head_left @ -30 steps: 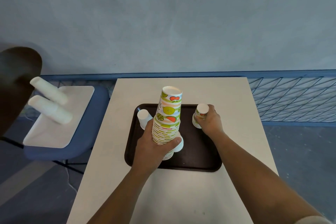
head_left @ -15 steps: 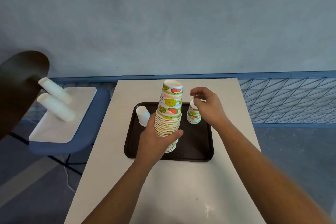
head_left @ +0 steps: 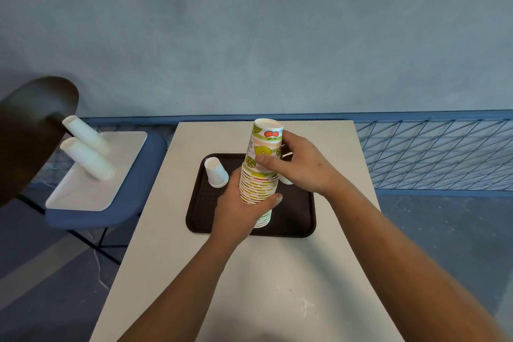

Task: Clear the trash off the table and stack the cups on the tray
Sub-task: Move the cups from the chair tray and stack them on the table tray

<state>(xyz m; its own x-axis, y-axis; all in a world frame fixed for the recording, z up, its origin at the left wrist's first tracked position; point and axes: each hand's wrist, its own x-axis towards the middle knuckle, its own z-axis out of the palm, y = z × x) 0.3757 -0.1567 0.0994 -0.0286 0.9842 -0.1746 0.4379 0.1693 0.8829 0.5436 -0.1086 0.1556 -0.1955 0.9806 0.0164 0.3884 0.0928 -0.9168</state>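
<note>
At the far left, a white side tray [head_left: 83, 194] is sitting on a blue seat [head_left: 138, 197], carrying two stacks of white cups [head_left: 86, 153] that are leaning leftward in this wide-angle view.

Moving right, a pale table [head_left: 249, 286] is holding a dark tray [head_left: 200, 219] near its far end. A single white cup [head_left: 216, 172] is standing upside down in the tray's far left corner, apart from the rest.

Next, the left hand [head_left: 241, 216] is wrapping its fingers and thumb around the lower part of a tall stack of fruit-printed cups [head_left: 262, 164], probably bracing it so it is not toppling. The stack's base appears to be resting on the tray.

The right hand [head_left: 302, 166] is curling around the upper part of the same stack, thumb across the front, likely pressing or aligning the top cups so that they are nesting straight.

Just behind that hand, a short stack of printed cups [head_left: 286, 180] is peeking out on the tray, mostly hidden, and probably waiting to join the tall one.

At the far right, a blue mesh railing [head_left: 430, 153] is running along the wall.
</note>
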